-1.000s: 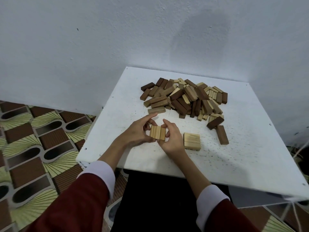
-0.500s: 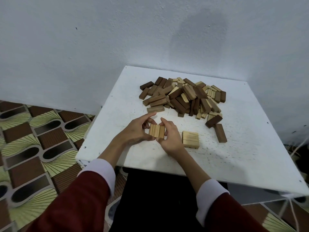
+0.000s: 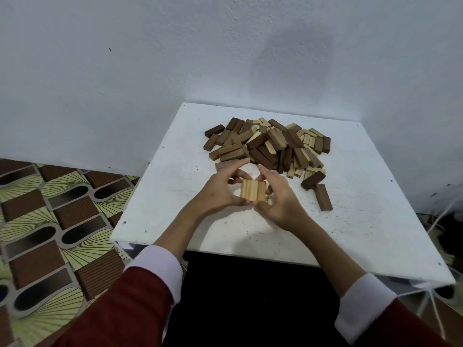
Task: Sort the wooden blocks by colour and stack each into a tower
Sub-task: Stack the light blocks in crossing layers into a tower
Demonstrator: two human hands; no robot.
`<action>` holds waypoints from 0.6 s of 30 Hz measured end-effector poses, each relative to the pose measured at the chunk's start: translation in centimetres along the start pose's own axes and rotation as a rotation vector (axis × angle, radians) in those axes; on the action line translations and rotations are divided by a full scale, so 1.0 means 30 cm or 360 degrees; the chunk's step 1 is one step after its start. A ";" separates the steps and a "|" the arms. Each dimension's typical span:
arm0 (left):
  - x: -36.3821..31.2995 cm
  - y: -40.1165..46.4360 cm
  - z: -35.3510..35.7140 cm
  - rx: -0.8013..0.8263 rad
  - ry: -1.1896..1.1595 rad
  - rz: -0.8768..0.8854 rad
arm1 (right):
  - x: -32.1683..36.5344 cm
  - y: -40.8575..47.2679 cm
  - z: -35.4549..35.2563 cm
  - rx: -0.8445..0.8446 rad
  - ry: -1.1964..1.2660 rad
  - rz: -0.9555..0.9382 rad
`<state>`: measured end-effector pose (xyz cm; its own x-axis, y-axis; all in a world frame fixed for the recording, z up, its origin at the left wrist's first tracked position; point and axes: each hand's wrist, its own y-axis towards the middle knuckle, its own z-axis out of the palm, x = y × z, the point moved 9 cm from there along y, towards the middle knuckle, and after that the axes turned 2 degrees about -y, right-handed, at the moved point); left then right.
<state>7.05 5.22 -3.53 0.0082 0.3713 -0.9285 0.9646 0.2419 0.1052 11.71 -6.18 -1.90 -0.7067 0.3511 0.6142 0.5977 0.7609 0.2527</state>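
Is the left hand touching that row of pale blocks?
Touching. The head view shows the left hand with fingertips pressed against the left end of the pale blocks.

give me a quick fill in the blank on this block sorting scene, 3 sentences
1. Both hands hold a row of ____-coloured blocks between them.
2. The mixed pile lies on a ____ table.
3. The two dark blocks apart from the pile lie to the ____ of the right hand.

Missing words: light; white; right
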 end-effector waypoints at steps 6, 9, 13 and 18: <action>-0.042 0.046 0.175 0.0072 0.0128 0.0061 | -0.146 -0.079 -0.121 -0.0033 -0.0070 0.0205; -0.035 0.044 0.232 0.0121 0.0181 0.0053 | -0.194 -0.107 -0.117 0.0018 -0.0019 0.0286; -0.015 0.031 0.256 0.0121 0.0247 0.0029 | -0.217 -0.129 -0.099 0.0064 -0.0003 0.0321; -0.012 0.032 0.254 0.0119 0.0270 0.0021 | -0.211 -0.127 -0.105 0.0051 0.0049 0.0313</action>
<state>9.99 -1.52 -5.81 -0.0176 0.5214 -0.8531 0.9816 0.1713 0.0844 15.10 -13.02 -4.41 -0.5652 0.4783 0.6722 0.7103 0.6965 0.1017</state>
